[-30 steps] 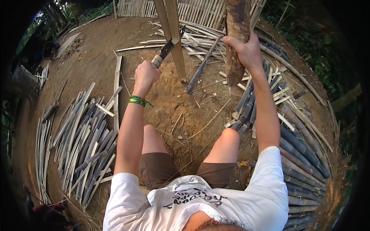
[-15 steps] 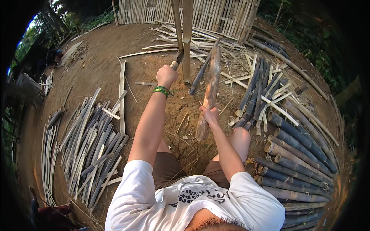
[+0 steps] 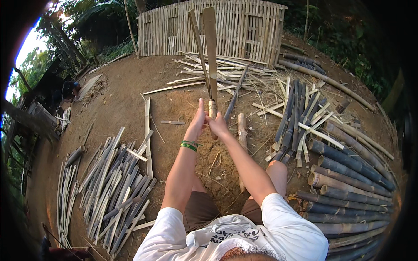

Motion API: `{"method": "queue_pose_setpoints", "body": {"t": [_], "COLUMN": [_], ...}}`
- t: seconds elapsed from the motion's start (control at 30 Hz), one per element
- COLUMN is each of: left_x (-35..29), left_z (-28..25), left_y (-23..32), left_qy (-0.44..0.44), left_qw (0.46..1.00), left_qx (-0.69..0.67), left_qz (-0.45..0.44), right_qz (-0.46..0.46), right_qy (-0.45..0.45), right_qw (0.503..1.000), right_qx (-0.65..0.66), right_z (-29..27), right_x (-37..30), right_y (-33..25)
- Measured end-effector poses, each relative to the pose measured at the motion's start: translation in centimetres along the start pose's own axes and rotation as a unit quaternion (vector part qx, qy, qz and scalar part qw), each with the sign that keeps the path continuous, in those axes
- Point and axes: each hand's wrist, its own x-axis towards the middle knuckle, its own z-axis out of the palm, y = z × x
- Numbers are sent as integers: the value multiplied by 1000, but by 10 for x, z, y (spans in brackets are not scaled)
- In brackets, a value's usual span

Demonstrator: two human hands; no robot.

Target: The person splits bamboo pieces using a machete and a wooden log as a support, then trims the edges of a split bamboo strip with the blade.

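A tall bamboo pole is being held upright at frame centre — gripped low by both hands, left hand and right hand, fingers closed around it — above bare dirt ground.

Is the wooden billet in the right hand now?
No: the wooden billet lies on the dirt ground beside the hands, while the right hand and left hand grip the knife handle in the upright bamboo slat.

Split bamboo strips lay left of the person, whole bamboo poles right. A bamboo fence panel stood ahead, beyond scattered slats.
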Motion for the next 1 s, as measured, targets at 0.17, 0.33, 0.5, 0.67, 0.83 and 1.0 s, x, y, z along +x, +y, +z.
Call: {"method": "queue_pose_setpoints", "body": {"t": [0.17,0.33,0.5,0.67,0.83,1.0], "left_x": [-27,-57,-73,-41,-26,-28], "left_z": [-29,15,34,13,-13,-26], "left_y": [70,129,121,145,179,178], "left_qy": [252,236,285,369,282,203], "left_qw": [853,701,628,572,602,692], "left_qx": [146,246,268,260,251,183], "left_qz": [434,626,672,685,704,669], "right_qz": [58,42,48,63,82,31], "right_qy": [32,27,-16,-62,-98,-127], "right_qw": [994,991,993,986,985,991], "right_qx": [-82,-123,-104,-142,-116,-3], "right_z": [1,-22,-32,-31,-37,-56], "right_x": [-11,-80,-113,-93,-55,-36], "right_y": [-4,-10,-41,-47,-12,18]}}
